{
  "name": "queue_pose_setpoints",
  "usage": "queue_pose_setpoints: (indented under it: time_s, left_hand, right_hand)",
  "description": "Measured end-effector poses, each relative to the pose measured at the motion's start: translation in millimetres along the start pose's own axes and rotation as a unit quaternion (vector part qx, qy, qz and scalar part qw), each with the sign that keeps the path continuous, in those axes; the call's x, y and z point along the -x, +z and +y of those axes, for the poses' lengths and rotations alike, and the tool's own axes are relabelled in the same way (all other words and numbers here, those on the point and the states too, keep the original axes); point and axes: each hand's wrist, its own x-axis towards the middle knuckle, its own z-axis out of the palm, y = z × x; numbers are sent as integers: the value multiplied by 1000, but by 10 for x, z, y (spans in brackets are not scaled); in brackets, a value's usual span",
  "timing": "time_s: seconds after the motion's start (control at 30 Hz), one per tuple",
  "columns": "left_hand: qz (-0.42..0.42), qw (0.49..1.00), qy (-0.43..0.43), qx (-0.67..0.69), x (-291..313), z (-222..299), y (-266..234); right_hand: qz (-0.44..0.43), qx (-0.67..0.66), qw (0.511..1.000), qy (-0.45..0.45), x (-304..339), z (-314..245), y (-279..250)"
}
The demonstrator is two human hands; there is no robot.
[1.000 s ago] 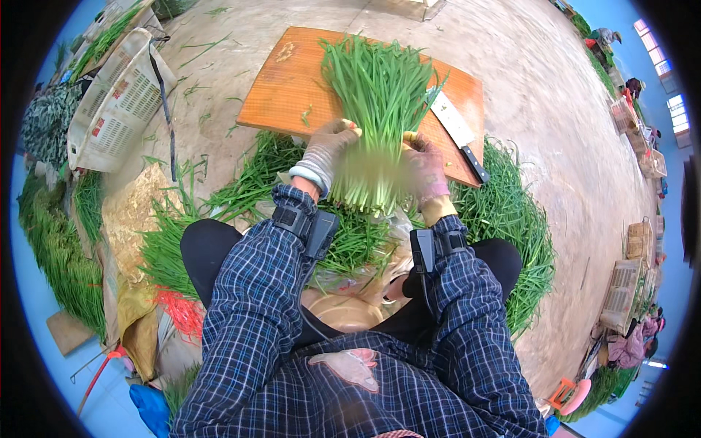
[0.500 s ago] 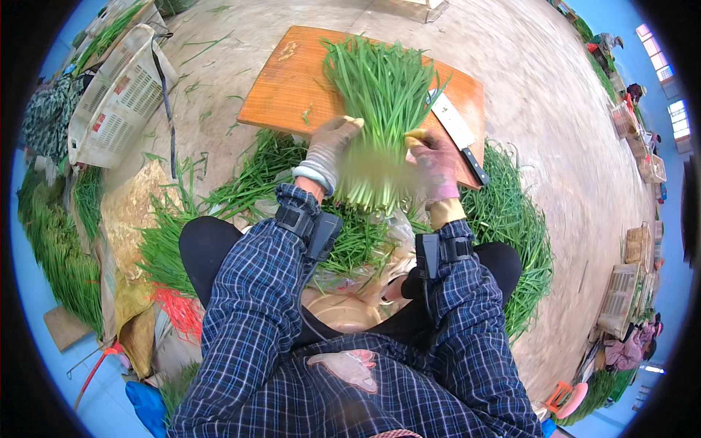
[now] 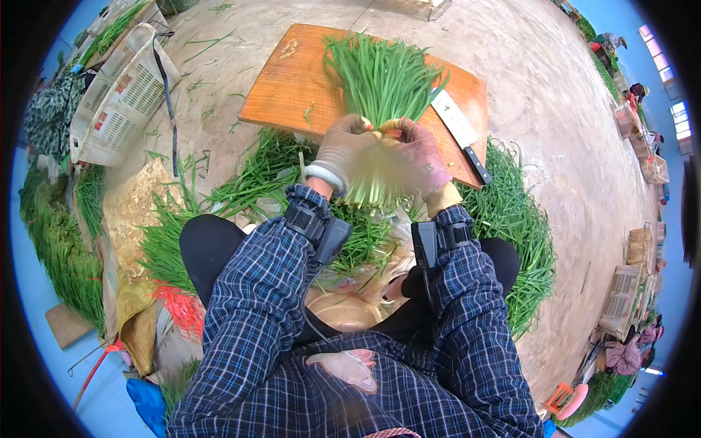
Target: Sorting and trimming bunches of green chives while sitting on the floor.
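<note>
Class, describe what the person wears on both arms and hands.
Both arms wear blue-and-white plaid sleeves with black strap-on devices at the wrists. The left hand has a pale grey work glove with a white cuff; the right hand has a pinkish glove.

Gloved hands (image 3: 380,157) around chive bundle (image 3: 381,77)

You're sitting on a bare concrete floor (image 3: 555,124), pale and dusty, with bright daylight washing over it. Windows (image 3: 679,117) glow along the far right wall. Woven baskets (image 3: 631,288) are stacked over on the right edge, and a white plastic crate (image 3: 120,95) sits at upper left.
</note>
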Motion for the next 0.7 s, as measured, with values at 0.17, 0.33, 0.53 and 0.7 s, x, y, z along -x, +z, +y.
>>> queue_pose_setpoints:
  time_s: [0.17,0.33,0.53,0.7]
  left_hand:
    - [2,1000,-17,-13,31,37,14]
    - [1,999,-17,43,18,-5,11]
    - [28,997,59,33,66,-6,38]
    - [76,997,26,-6,150,69,182]
  right_hand:
    - [-34,-96,995,19,-22,38,-28]
    - [72,30,996,-33,-79,124,63]
    - [97,320,935,-119,-14,-307,100]
    - [49,378,920,-96,-47,-337,183]
